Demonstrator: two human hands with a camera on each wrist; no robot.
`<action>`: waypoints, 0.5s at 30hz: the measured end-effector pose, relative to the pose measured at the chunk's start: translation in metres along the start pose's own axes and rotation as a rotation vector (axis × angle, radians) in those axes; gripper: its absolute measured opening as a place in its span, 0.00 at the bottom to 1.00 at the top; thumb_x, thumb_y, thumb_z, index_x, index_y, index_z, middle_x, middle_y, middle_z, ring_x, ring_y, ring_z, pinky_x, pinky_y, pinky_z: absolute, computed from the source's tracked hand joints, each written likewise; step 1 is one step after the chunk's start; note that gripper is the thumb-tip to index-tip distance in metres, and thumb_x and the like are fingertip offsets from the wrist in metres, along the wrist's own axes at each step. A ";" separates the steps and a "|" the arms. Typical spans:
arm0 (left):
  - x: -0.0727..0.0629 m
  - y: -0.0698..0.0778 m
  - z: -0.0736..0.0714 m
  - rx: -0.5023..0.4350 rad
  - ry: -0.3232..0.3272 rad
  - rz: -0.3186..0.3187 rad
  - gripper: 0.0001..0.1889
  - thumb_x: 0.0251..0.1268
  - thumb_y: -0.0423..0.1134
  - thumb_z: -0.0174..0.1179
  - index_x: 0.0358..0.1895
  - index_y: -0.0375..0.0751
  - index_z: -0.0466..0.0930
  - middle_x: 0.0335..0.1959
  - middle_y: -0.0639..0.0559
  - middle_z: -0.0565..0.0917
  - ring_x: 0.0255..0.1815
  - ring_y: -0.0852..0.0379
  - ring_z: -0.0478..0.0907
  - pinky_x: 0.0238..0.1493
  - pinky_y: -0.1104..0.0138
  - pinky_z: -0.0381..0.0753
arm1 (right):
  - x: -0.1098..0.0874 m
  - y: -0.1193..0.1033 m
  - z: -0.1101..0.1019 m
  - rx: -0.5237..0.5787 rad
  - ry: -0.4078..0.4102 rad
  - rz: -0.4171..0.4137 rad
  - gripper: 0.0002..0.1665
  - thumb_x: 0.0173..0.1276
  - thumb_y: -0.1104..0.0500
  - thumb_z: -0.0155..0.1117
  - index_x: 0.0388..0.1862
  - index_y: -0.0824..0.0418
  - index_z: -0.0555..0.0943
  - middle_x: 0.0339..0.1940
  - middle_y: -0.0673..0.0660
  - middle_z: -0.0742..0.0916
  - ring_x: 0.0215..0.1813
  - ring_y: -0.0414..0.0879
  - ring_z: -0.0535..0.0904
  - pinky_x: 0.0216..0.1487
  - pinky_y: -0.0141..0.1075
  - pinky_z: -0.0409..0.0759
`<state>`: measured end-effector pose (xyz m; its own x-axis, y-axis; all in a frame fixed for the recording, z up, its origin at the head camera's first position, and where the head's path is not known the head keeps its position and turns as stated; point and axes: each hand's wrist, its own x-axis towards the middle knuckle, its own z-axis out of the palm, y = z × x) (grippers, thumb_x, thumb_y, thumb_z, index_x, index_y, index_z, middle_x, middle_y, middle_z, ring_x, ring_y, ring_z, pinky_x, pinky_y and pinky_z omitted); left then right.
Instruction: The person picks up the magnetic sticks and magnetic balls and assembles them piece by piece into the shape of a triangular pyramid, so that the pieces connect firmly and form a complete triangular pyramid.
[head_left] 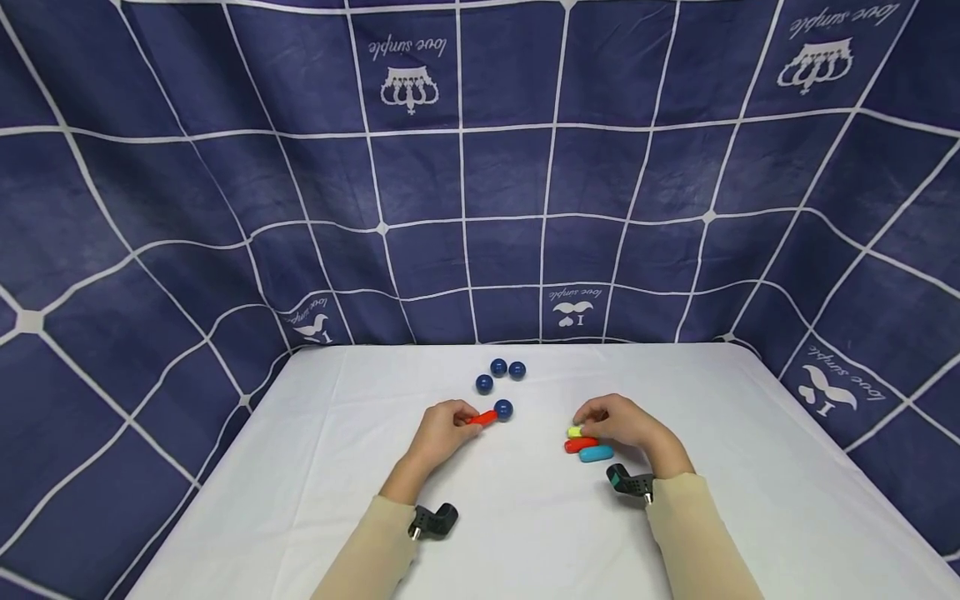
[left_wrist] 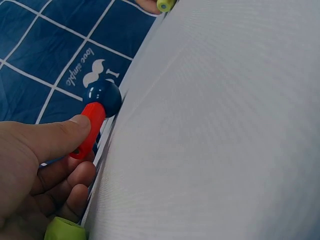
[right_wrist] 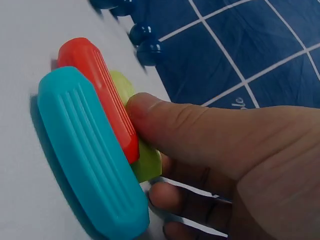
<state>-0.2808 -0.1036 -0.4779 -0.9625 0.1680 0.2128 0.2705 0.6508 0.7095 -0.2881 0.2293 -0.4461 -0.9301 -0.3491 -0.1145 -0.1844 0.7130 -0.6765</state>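
My left hand pinches a red rod between thumb and fingers. At the rod's far end sits a dark blue ball, touching it. Low in the left wrist view, a yellow-green piece shows beside the curled fingers. On the right, my right hand pinches a yellow-green rod, partly hidden behind the thumb and a second red rod. That red rod lies alongside it, close to the thumb tip. A thicker light blue rod with ridged sides lies nearest the right wrist camera.
Three more dark blue balls, among them one nearer ball, stand on the white tablecloth beyond the hands. A navy curtain with white lines hangs along the table's back edge and both sides.
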 end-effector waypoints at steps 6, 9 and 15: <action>0.001 0.001 -0.001 -0.020 -0.006 0.010 0.08 0.55 0.35 0.73 0.38 0.42 0.87 0.30 0.53 0.86 0.29 0.63 0.76 0.35 0.71 0.76 | -0.002 0.000 0.001 0.005 0.003 0.037 0.05 0.67 0.61 0.67 0.38 0.57 0.88 0.35 0.50 0.87 0.42 0.46 0.77 0.50 0.41 0.77; 0.001 0.001 -0.001 -0.024 -0.010 0.008 0.07 0.56 0.36 0.73 0.38 0.43 0.87 0.30 0.53 0.86 0.29 0.63 0.76 0.35 0.70 0.76 | -0.001 0.001 0.001 0.016 0.010 0.034 0.05 0.67 0.60 0.67 0.38 0.57 0.88 0.35 0.50 0.87 0.42 0.46 0.77 0.51 0.41 0.77; 0.000 0.000 -0.001 -0.025 -0.013 -0.009 0.07 0.57 0.36 0.73 0.38 0.43 0.87 0.30 0.54 0.86 0.29 0.63 0.76 0.35 0.71 0.75 | 0.004 0.001 0.002 0.028 0.056 -0.002 0.05 0.69 0.57 0.67 0.40 0.54 0.87 0.38 0.50 0.87 0.43 0.46 0.77 0.52 0.40 0.78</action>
<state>-0.2807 -0.1038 -0.4771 -0.9652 0.1714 0.1977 0.2616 0.6339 0.7279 -0.2913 0.2275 -0.4482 -0.9463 -0.3151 -0.0727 -0.1779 0.6948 -0.6968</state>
